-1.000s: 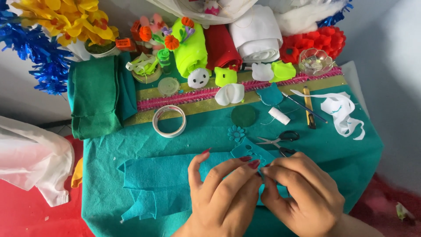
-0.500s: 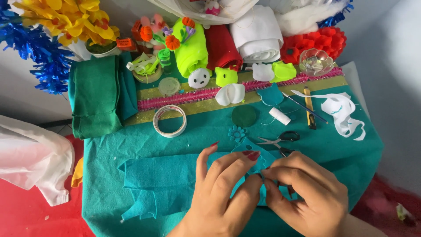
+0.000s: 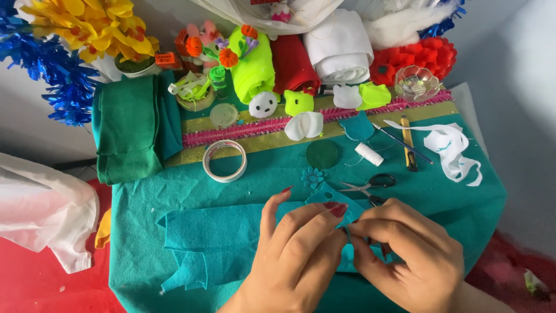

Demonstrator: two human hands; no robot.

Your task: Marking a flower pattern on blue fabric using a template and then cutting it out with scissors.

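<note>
Both hands meet low in the middle of the view: the left hand (image 3: pixel 295 255) and the right hand (image 3: pixel 405 255) pinch between narrowed fingertips a small teal felt cut-out piece (image 3: pixel 329 197), which lies over a larger sheet of turquoise felt (image 3: pixel 220 237) spread on the teal felt table cover (image 3: pixel 463 203). Just beyond the fingers lie a small teal felt flower (image 3: pixel 313 176) and a pair of small black-handled scissors (image 3: pixel 368 185), the scissors touching or nearly touching the right hand's knuckles. Further back are a dark green felt disc (image 3: pixel 322 154), a white spool of thread (image 3: pixel 369 154), a white tape roll (image 3: pixel 225 160), a thin blue pencil (image 3: pixel 402 142) and a white felt offcut with holes (image 3: pixel 452 148). A pink fringed trim strip (image 3: pixel 243 130) crosses the cover, with rolls of neon green, red and white felt crowded behind it. A folded stack of green felt (image 3: pixel 130 127) sits at the left. Open cover shows left of the turquoise sheet and at the right edge, where the cover drops off to a red floor.
</note>
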